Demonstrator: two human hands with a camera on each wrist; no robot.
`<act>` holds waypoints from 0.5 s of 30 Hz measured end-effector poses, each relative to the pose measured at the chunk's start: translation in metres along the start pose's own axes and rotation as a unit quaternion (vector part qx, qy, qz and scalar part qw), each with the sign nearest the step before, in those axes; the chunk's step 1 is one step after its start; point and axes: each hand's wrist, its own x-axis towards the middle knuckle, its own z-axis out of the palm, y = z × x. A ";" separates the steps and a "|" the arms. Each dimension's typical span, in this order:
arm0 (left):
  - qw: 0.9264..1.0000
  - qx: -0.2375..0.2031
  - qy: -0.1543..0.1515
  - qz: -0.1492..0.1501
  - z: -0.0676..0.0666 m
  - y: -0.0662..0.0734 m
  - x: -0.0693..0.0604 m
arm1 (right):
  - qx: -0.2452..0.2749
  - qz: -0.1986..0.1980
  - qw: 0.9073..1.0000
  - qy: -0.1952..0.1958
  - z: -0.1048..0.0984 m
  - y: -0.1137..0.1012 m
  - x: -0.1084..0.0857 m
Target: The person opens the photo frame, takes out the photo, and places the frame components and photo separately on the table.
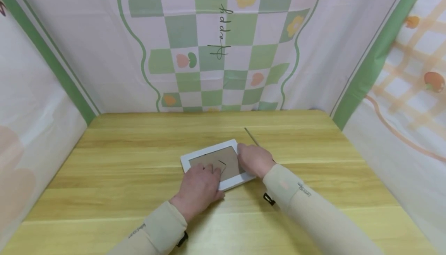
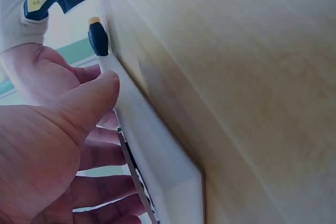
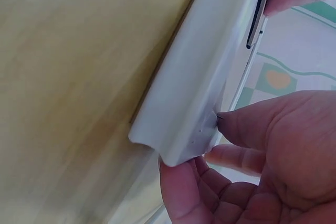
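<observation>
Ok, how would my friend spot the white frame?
Find the wooden table. Near its middle, the left hand rests on the white frame while the right hand grips one end. Unlike the thin dark rod nearby, it's a rectangle around a brown panel.

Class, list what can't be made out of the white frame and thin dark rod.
Head view: lower left corner of the white frame, covered by the left hand.
Head view: part of the thin dark rod, hidden by the right hand.
Right wrist view: white frame's far end, cut off by top edge.
</observation>
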 end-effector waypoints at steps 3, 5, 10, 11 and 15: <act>1.000 0.009 0.010 0.005 -0.001 -0.002 -0.001 | -0.004 0.001 1.000 0.001 -0.001 -0.002 0.004; 1.000 0.009 0.025 0.009 0.000 -0.005 -0.001 | -0.011 0.001 1.000 0.004 -0.001 -0.003 0.006; 0.997 -0.012 0.079 0.001 0.002 -0.015 -0.002 | -0.027 -0.004 1.000 0.012 -0.002 -0.004 0.012; 0.996 -0.017 0.086 -0.005 0.002 -0.018 -0.002 | -0.029 -0.006 0.999 0.013 -0.003 -0.004 0.012; 0.996 -0.044 0.076 -0.034 0.002 -0.029 -0.004 | -0.027 -0.011 1.000 0.007 -0.005 -0.006 0.015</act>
